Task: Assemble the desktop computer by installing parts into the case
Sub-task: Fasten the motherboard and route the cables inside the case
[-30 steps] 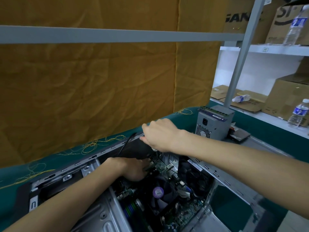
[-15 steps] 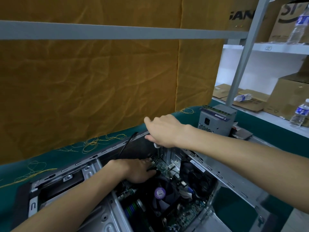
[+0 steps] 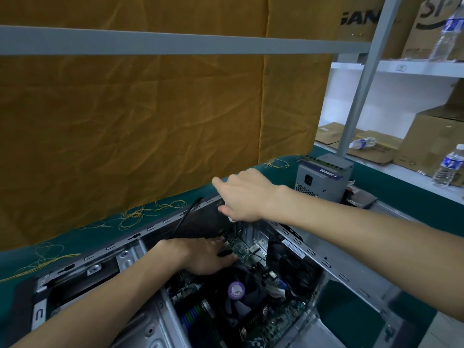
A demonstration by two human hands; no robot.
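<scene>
The open grey computer case (image 3: 313, 252) lies on its side on the green table. Its motherboard (image 3: 251, 254) faces up, with a black CPU fan that has a purple sticker (image 3: 236, 290). My left hand (image 3: 203, 257) reaches down inside onto the board's far end, thumb and fingers pinching a small black connector. A black cable (image 3: 185, 217) runs from the far rim down behind that wrist. My right hand (image 3: 243, 194) hovers over the case's far corner, fingers curled down on a small white part (image 3: 229, 218) that is mostly hidden.
A grey power supply (image 3: 324, 177) stands on the table behind the case, a memory stick lying on top. The rear fan (image 3: 291, 267) sits inside the case at right. Yellow threads (image 3: 140, 212) lie along the yellow cloth wall. Shelves at right hold cardboard boxes and water bottles (image 3: 449, 167).
My right hand has risen slightly above the case's far corner. My left hand has slid a little further right along the motherboard. The case has not moved.
</scene>
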